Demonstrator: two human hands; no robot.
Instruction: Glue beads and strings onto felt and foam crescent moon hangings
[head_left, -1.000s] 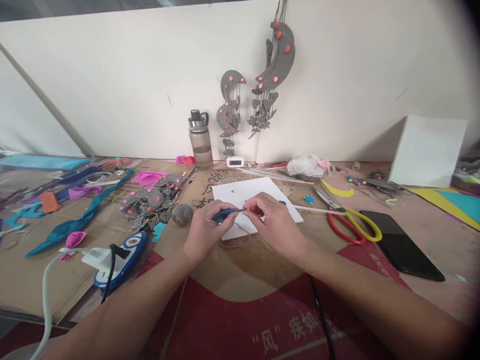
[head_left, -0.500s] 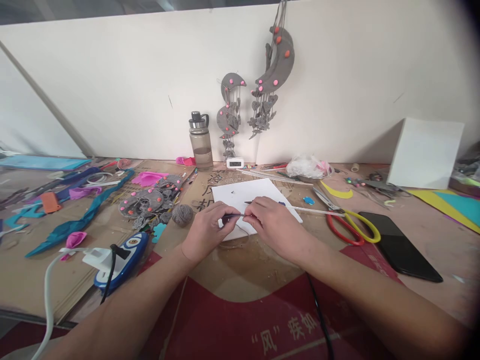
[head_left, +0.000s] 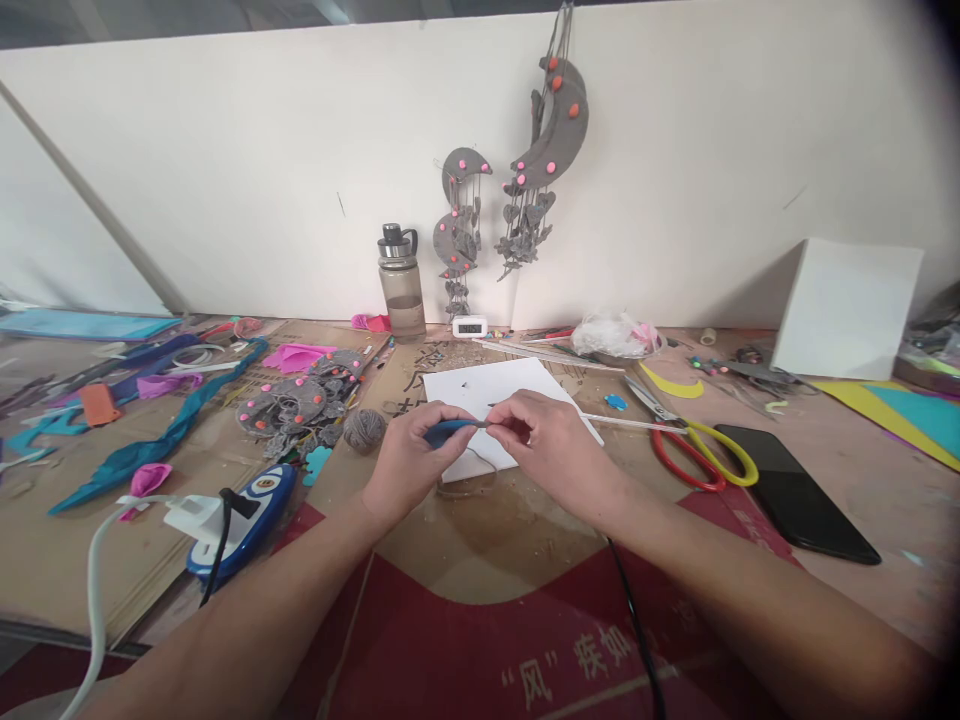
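1. A craft table seen from above the worker's own arms; both bare hands meet over the near edge of a white sheet (head_left: 510, 385) at the middle of the table.
2. The left hand (head_left: 409, 462) pinches a small blue felt piece (head_left: 448, 430) between thumb and fingers, holding it just above the sheet.
3. The right hand (head_left: 551, 445) has its fingertips closed at the right end of that same blue piece; whatever thin thing it may grasp there is too small to make out.
4. A ball of grey yarn (head_left: 364, 429) lies just left of the left hand.
5. Scissors with red and yellow handles (head_left: 701, 450) lie to the right of the right hand, and a black phone (head_left: 795, 490) rests beyond them.
6. A water bottle (head_left: 400, 285) stands by the white back wall, beside hanging grey moon ornaments (head_left: 551, 130) dotted with pink.
7. A blue and white glue gun (head_left: 240, 520) lies at the near left.
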